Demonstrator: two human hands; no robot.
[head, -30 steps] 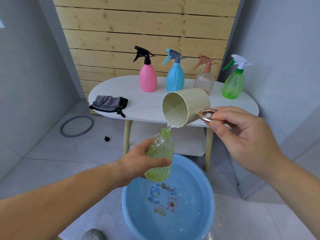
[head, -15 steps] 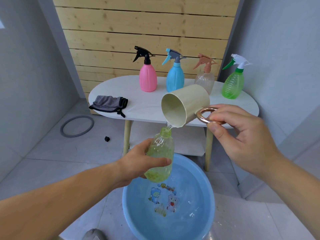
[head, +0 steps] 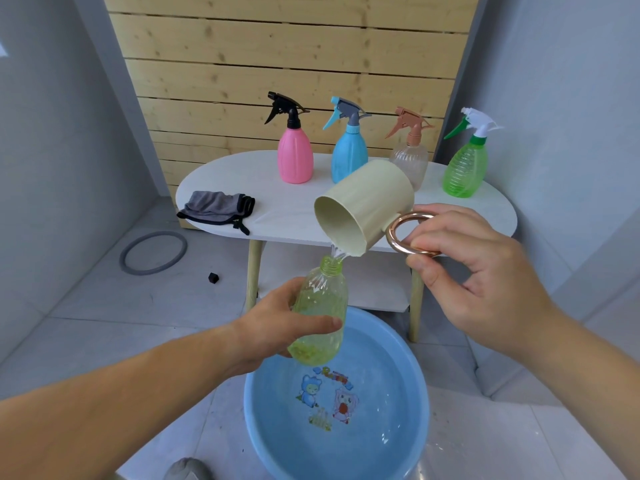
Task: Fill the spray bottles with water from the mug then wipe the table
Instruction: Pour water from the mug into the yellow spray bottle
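One thin stream suffices: with your right hand [head: 478, 271] pinching the mug [head: 367, 206] by its ring, tip slowly into the bottle [head: 322, 306] your left hand [head: 277, 327] grips just below.

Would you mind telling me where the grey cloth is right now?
In the head view, the grey cloth lies crumpled on the left end of the white table, to the left of the pink spray bottle.

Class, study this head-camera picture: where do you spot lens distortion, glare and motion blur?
Head view: the wide lens slants side edges of the plank wall; glints sit on the ring handle of the mug and on water in the blue basin; the stream smears above the held bottle.
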